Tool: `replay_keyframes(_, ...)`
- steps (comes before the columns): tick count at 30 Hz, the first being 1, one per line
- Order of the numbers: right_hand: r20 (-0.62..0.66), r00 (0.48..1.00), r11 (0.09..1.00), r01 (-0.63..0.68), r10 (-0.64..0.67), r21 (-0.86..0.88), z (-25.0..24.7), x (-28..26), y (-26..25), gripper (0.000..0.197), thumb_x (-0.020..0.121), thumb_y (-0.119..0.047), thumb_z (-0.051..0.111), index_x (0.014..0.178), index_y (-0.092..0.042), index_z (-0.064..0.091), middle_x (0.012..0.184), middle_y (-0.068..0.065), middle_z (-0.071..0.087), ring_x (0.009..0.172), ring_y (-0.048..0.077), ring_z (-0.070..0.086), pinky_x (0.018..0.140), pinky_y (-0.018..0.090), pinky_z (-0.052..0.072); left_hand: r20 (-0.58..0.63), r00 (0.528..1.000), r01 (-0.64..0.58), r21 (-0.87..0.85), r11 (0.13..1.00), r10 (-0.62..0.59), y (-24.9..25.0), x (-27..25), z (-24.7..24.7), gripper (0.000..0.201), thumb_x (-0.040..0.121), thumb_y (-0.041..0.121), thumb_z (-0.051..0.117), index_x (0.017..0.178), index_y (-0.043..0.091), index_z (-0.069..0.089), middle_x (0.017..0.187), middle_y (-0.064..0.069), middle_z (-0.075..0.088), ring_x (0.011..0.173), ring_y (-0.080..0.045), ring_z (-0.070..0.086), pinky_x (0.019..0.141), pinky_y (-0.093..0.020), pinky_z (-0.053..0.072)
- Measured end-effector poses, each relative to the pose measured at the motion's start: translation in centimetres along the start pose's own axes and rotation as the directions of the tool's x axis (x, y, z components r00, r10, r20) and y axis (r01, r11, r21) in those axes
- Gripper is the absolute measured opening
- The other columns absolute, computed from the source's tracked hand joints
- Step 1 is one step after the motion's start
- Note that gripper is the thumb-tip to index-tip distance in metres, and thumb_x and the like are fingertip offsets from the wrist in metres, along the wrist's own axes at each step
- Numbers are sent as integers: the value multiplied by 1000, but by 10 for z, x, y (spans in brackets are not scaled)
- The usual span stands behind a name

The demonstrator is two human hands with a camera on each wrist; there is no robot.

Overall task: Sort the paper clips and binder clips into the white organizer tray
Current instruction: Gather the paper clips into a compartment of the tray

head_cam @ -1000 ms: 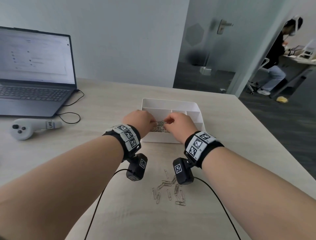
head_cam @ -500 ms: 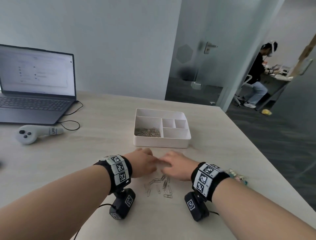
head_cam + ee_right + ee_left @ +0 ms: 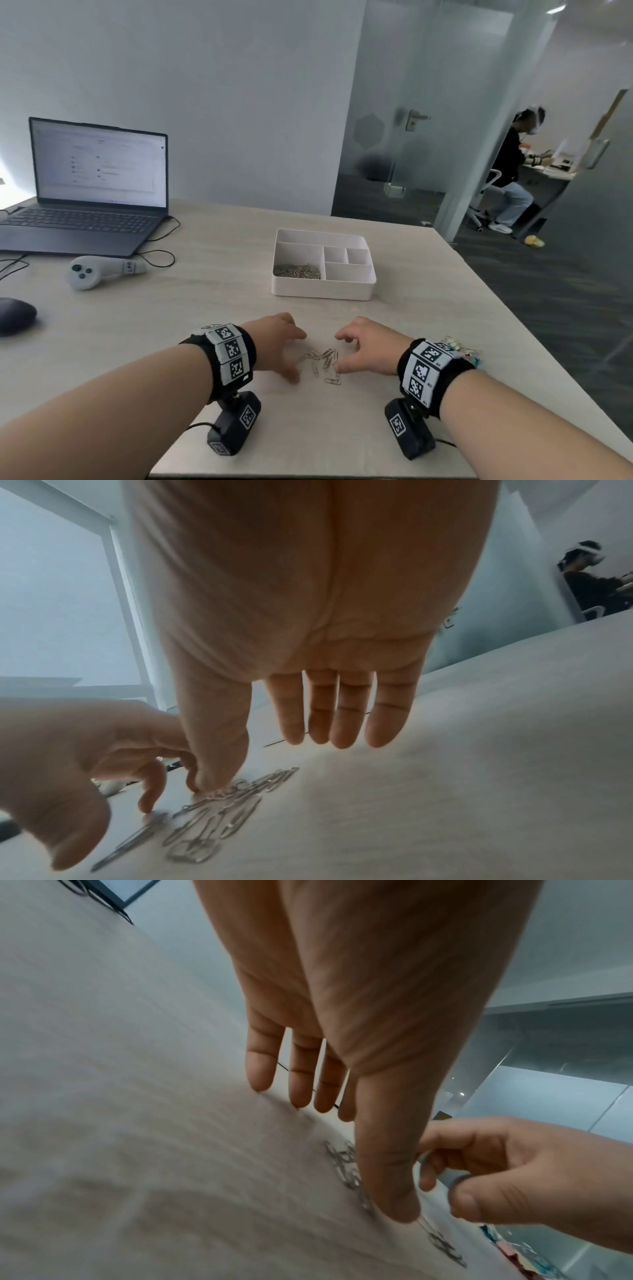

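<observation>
The white organizer tray (image 3: 322,291) stands mid-table, with a heap of silver paper clips (image 3: 297,271) in its large left compartment; its other compartments look bare. Several loose paper clips (image 3: 323,363) lie near the table's front edge. My left hand (image 3: 294,354) and right hand (image 3: 340,353) rest on either side of them, fingers relaxed, holding nothing. Each thumb tip touches the table beside the loose clips (image 3: 219,818), as both wrist views show. Coloured binder clips (image 3: 462,353) lie just right of my right wrist, partly hidden by the wristband.
An open laptop (image 3: 89,205) with cables sits at the back left, and a grey controller (image 3: 92,272) lies in front of it. A dark mouse (image 3: 15,315) is at the left edge. The table's right edge (image 3: 496,308) runs close. Another person sits in the far room.
Both hands have pulled back from the tray to the loose clips near the front edge. In the last half second they have spread apart to either side of the clips.
</observation>
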State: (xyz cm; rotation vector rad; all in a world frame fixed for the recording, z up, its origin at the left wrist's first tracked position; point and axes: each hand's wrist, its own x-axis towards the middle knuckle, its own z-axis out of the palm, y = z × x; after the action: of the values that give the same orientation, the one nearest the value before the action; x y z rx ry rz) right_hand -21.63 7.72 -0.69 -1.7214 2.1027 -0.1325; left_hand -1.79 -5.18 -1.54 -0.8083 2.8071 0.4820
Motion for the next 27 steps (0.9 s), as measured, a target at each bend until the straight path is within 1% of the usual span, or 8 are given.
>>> replay_keyframes(2,25,998,998,-50,51,-44,0,-2,1,85,70,-56,80,143,-24,50,130,-5,46,111,11,52,100,27,43,0,1000,29,9,1000,-29,-6,1,0,83,67,56,81,139,29,52,126,8,47,113,-14,53,99,-31,46)
replay_keyframes(5,42,996,991,-75,80,-109,5,1,-4,86,69,-51,83,144,-24,49,132,-3,44,118,18,53,104,33,44,-9,1000,23,24,999,-23,-1,2,0,71,70,52,80,133,28,59,119,5,53,108,-15,54,96,-31,48)
replay_keyframes(10,8,999,995,-31,31,-98,13,10,-20,67,74,-39,80,135,-21,59,123,-1,49,110,19,56,97,31,48,4,1000,11,38,999,-11,15,11,3,58,74,47,78,128,31,63,118,1,56,110,-19,55,98,-35,48)
replay_keyframes(14,24,1000,997,8,-6,-75,9,7,-24,49,83,-28,71,131,-21,64,116,-2,55,111,19,58,96,28,47,0,1000,3,15,1000,-3,19,12,4,41,83,37,72,122,30,68,118,2,63,106,-18,60,95,-32,50)
replay_keyframes(17,31,1000,1000,4,-3,-28,7,3,-23,50,80,-36,76,126,-21,67,106,-7,55,103,16,60,92,29,50,-25,999,23,-43,999,-25,16,11,4,51,81,43,72,129,27,63,118,5,65,105,-16,61,94,-31,50)
replay_keyframes(20,34,999,998,7,-5,-58,10,2,-27,63,71,-47,82,126,-23,65,114,-2,55,103,17,58,93,33,50,-4,1000,20,-23,1000,-20,20,11,5,65,72,51,78,131,32,61,115,3,60,107,-19,59,92,-33,49)
replay_keyframes(24,9,1000,996,21,-20,-86,15,2,-36,51,73,-38,83,118,-19,66,115,3,56,103,22,57,89,32,48,-15,1000,-10,41,999,11,30,13,6,46,77,42,76,122,32,69,111,0,66,104,-21,62,76,-24,41)
replay_keyframes(27,-19,1000,995,8,-9,-98,17,4,-39,37,79,-29,79,112,-18,69,116,5,60,105,23,58,84,30,46,-19,1000,12,39,999,-11,33,13,4,38,82,39,74,119,30,71,112,3,70,105,-20,63,78,-23,43)
